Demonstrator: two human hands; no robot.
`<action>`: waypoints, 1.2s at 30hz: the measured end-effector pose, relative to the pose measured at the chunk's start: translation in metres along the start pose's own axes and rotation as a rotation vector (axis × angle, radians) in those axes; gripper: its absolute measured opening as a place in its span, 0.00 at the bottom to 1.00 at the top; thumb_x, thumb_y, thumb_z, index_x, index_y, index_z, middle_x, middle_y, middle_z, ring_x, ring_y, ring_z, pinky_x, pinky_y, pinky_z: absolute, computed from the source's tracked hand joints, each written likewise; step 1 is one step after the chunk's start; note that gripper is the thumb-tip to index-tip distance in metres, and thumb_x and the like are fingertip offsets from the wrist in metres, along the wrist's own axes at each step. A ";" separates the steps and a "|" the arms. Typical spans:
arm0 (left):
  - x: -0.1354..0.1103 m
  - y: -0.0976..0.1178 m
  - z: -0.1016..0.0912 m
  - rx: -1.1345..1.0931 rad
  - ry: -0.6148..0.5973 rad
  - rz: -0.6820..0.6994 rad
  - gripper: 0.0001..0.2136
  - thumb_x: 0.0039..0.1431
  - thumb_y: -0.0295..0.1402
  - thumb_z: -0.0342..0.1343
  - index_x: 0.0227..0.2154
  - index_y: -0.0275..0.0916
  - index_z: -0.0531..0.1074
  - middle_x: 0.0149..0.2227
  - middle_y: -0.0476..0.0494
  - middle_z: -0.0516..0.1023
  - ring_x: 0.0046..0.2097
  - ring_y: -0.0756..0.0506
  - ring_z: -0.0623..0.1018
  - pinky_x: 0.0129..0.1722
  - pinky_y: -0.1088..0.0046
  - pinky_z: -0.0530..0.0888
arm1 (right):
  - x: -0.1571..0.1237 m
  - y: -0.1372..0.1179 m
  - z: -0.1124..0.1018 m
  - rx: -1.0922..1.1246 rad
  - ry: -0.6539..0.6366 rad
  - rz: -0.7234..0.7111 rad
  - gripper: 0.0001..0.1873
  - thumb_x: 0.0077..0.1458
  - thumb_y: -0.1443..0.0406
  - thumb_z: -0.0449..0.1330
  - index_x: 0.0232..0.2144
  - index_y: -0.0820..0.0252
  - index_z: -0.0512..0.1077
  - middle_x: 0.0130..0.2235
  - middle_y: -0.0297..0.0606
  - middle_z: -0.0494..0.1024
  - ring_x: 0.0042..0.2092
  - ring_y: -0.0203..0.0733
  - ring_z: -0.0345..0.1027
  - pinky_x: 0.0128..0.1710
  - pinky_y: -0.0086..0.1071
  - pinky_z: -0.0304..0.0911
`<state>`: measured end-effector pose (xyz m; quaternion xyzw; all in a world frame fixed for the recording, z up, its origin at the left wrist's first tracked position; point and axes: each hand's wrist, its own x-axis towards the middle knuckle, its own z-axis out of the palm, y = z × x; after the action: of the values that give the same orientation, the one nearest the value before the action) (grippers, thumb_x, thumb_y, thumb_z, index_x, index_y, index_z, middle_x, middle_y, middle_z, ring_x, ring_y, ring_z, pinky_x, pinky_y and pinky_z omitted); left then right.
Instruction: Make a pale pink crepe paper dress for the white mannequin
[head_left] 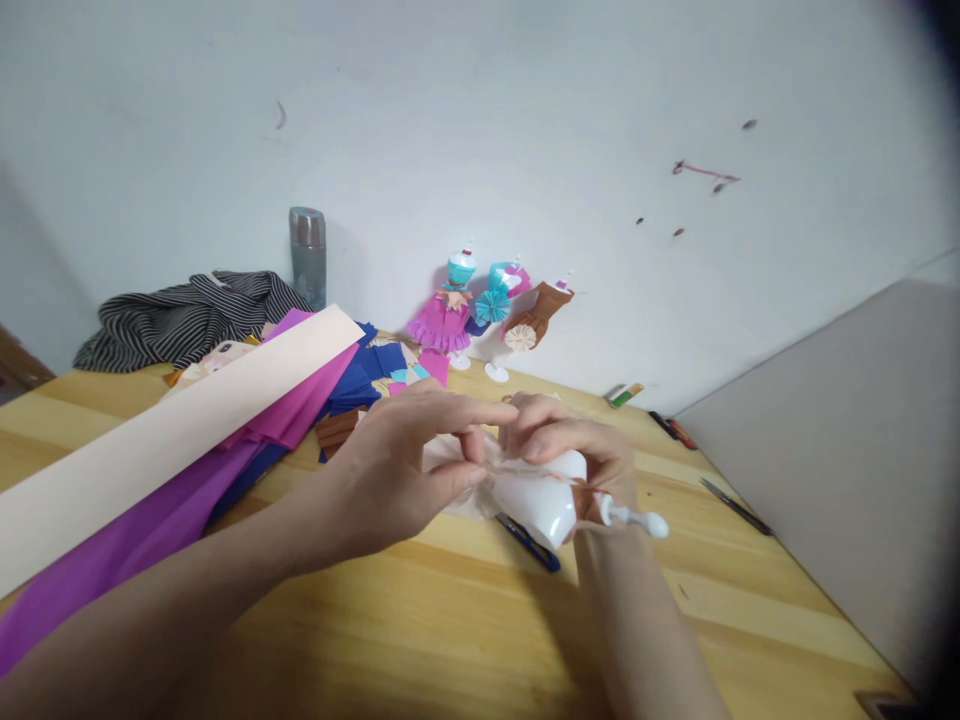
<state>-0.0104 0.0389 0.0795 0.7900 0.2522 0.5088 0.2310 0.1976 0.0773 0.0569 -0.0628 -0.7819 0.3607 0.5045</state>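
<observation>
My right hand (574, 450) is wrapped round a small white mannequin bust (544, 505) on a white stem, held just above the wooden table (450, 620). My left hand (409, 465) pinches a thin translucent sheet (457, 470) against the bust's side, thumb and fingers pressed together. A brown strip crosses the bust near my right fingers. Under the bust lies a dark blue pen-like tool (529, 542).
Long cream (172, 430), magenta and blue paper sheets lie at the left. Three dressed paper-doll busts (487, 305) stand against the wall. A steel flask (308, 255) and striped cloth (184, 315) sit behind. Small tools (735, 505) lie at the right, beside a grey board.
</observation>
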 end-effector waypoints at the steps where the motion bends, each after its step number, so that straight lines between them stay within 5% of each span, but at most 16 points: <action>1: 0.000 0.000 0.001 0.005 0.013 -0.004 0.17 0.52 0.19 0.58 0.45 0.39 0.73 0.29 0.51 0.78 0.36 0.50 0.76 0.40 0.71 0.73 | 0.000 0.000 0.000 -0.002 0.004 -0.002 0.18 0.49 0.51 0.65 0.41 0.49 0.78 0.32 0.38 0.73 0.34 0.42 0.66 0.34 0.38 0.64; 14: -0.001 0.000 0.011 0.062 0.100 -0.138 0.19 0.47 0.17 0.55 0.42 0.41 0.75 0.24 0.55 0.76 0.27 0.53 0.73 0.31 0.78 0.71 | -0.002 0.001 -0.001 -0.043 -0.002 -0.007 0.17 0.49 0.52 0.65 0.41 0.49 0.79 0.33 0.38 0.73 0.35 0.42 0.66 0.39 0.42 0.65; 24: 0.003 -0.004 0.006 0.060 -0.028 -0.268 0.20 0.42 0.17 0.58 0.41 0.39 0.76 0.30 0.51 0.74 0.31 0.52 0.73 0.31 0.76 0.71 | 0.002 -0.004 0.005 -0.125 -0.113 -0.040 0.17 0.47 0.56 0.68 0.41 0.51 0.79 0.31 0.38 0.73 0.34 0.40 0.66 0.38 0.40 0.65; 36: -0.002 -0.003 0.008 0.350 0.034 0.066 0.07 0.52 0.18 0.58 0.27 0.37 0.73 0.29 0.49 0.72 0.36 0.48 0.71 0.35 0.72 0.69 | 0.002 0.002 0.002 -0.056 -0.062 -0.042 0.19 0.48 0.52 0.66 0.41 0.51 0.79 0.31 0.38 0.73 0.33 0.41 0.67 0.39 0.42 0.64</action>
<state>-0.0045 0.0387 0.0731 0.8172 0.3149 0.4778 0.0691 0.1942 0.0786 0.0565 -0.0495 -0.8081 0.3297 0.4856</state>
